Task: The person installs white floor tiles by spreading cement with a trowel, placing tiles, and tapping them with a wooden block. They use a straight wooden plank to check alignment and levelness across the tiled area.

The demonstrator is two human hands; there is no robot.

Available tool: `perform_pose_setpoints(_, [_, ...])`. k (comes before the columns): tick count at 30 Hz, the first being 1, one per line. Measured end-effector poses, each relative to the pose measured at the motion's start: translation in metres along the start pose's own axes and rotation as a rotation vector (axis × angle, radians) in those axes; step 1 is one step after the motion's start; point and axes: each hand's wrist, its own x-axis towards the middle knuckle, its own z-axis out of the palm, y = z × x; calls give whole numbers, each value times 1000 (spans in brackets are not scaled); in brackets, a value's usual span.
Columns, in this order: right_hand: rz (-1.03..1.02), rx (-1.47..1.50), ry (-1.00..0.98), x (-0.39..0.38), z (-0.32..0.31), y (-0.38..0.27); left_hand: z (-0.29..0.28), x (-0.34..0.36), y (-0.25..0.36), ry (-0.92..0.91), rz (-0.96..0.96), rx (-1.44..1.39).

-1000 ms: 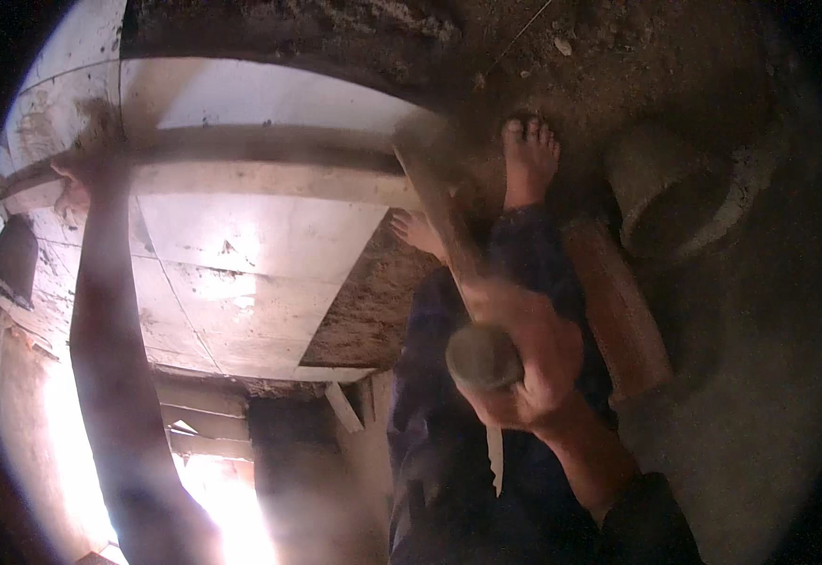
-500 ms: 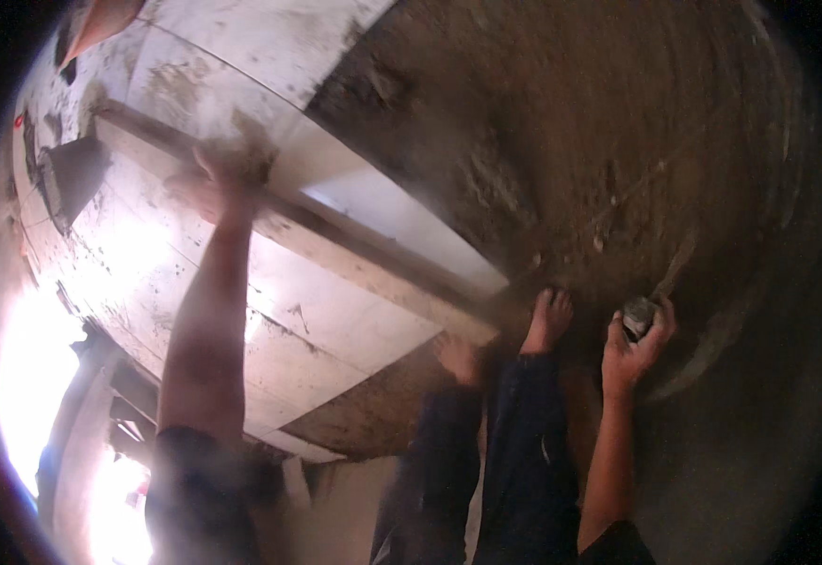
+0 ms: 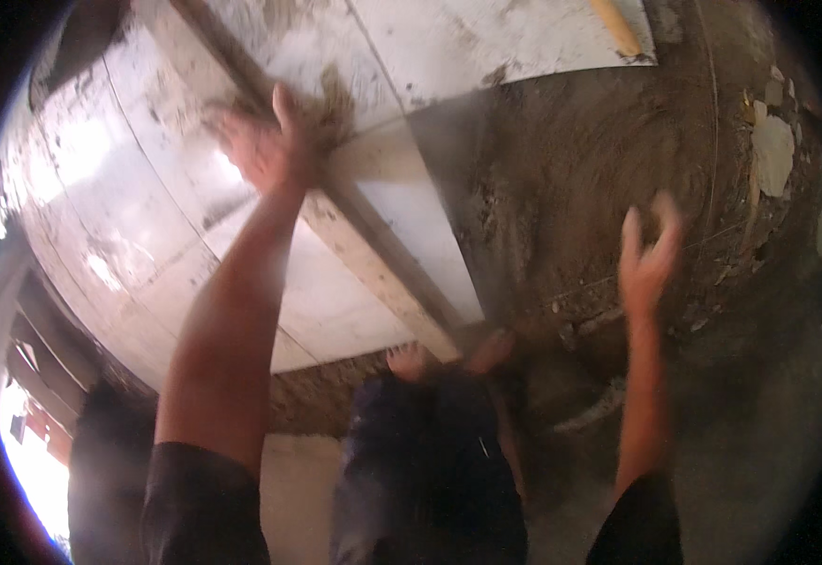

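A long, straight wooden bar (image 3: 373, 259) lies slantwise across white floor tiles (image 3: 354, 301) smeared with wet mortar. My left hand (image 3: 274, 146) is at the bar's upper part, thumb raised and fingers spread, somewhat blurred. Whether its palm presses on the wood I cannot tell. Out over the brown mortar bed (image 3: 571, 179) is my right hand (image 3: 651, 250), thumb and fingers apart with nothing seen between them. The bar's near end reaches down beside my bare feet (image 3: 408, 360).
A wooden handle (image 3: 615, 26) lies on the tiles at the far edge. At the upper left shows a dark grey, flat shape (image 3: 90, 38). A taut string (image 3: 712, 113) runs along the right side, near broken pale pieces (image 3: 772, 155).
The grey lump in my right hand is gone from it, and the fingers have opened. The view has shifted, bringing the far tile edge and handle in. My left hand stays by the bar.
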Motion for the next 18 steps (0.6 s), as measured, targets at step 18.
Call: perform_pose_setpoints(18, [282, 176, -568, 67, -5, -100, -9, -3, 10, 149, 81, -12])
